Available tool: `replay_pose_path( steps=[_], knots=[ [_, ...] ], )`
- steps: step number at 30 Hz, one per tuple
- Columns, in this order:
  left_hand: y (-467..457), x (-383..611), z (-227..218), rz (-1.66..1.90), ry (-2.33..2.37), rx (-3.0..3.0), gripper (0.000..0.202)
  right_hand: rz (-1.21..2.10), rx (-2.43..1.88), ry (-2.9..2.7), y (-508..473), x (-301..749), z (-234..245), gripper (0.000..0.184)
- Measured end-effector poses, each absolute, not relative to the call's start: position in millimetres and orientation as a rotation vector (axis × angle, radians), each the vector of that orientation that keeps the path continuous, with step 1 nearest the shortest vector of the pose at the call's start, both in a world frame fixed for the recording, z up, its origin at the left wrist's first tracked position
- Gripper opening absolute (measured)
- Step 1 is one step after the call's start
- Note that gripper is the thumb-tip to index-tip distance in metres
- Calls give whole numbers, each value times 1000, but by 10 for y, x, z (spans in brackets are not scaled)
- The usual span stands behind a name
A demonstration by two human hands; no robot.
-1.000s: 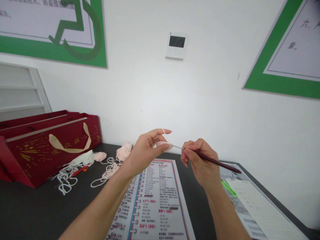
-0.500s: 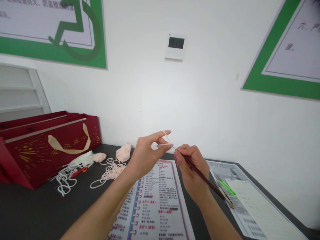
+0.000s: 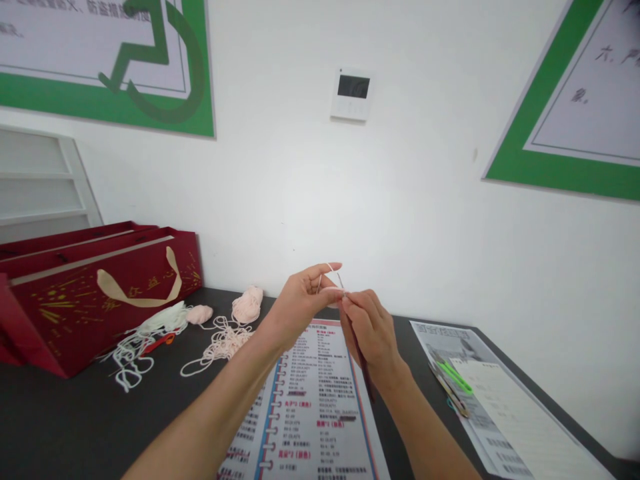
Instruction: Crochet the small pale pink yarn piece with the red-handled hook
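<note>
My left hand [image 3: 295,303] is raised above the table, thumb and fingers pinching pale pink yarn [image 3: 331,289]. A strand loops over its stretched index finger. Close against it, my right hand [image 3: 374,331] is closed around a crochet hook with a dark red handle [image 3: 369,387]. The hook's thin metal tip [image 3: 340,280] points up beside the strand, and the handle slants down under my palm. Fingers partly hide the worked yarn. Below both hands lies a printed pattern sheet [image 3: 333,380].
Loose pink yarn [image 3: 223,345], a pink ball [image 3: 247,305] and white yarn [image 3: 133,353] lie left, before red gift bags [image 3: 115,293]. Right are a notebook page [image 3: 505,413], a green tool [image 3: 455,375] and metal scissors or snips [image 3: 447,393]. A white wall [image 3: 400,200] stands behind.
My right hand has moved left, up against the left fingers. The hook has swung steeper, its tip now pointing up and its handle lower and further left. My left hand has barely shifted.
</note>
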State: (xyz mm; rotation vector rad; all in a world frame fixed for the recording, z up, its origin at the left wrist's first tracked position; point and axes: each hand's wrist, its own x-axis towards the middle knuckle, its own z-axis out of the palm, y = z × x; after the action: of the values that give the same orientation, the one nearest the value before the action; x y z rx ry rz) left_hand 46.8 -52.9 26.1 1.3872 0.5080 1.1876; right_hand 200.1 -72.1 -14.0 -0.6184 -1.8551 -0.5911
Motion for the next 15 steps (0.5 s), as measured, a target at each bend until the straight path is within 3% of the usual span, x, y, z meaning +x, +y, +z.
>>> replay_pose_path(
  steps=[3,7,11,15],
  knots=[
    [-534,444,279,1289,533,1491,47,-353,-651,-1786,-852,1908,-61,21],
    [-553,390,318,1363,581,1640,41,227,-656,-1522,-973,1869,44,13],
    [-563,361,323,1391,615,1805,34,712,-601,-1274,-984,1886,116,20],
    [-571,325,335,1379,619,1859,31,513,-699,-1480,-1024,1955,144,14]
  ],
)
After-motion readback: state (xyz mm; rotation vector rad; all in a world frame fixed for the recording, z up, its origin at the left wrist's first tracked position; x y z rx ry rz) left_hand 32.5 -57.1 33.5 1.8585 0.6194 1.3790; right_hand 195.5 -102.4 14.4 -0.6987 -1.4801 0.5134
